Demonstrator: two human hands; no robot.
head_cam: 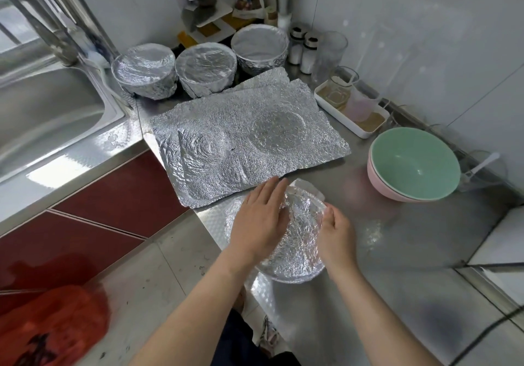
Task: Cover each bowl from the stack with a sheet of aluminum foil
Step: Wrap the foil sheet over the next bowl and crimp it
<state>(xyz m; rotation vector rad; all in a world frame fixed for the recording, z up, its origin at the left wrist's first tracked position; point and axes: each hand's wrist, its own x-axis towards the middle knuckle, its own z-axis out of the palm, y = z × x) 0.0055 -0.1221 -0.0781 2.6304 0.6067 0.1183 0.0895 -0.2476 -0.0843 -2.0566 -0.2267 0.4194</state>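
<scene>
By the steel tabletop's (402, 252) near edge, the left hand (259, 216) presses straight fingers on the crinkled silver foil sheet (302, 224) covering a round bowl (293, 276); the right hand (336, 231) pinches its flimsy, tear-prone edge

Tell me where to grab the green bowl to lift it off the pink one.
I'd pinch the green bowl at its near-left rim, coming from above. It sits upright, nested in the pink bowl, so only the rim and inside are free. A glass and the wall crowd the far side.
</scene>
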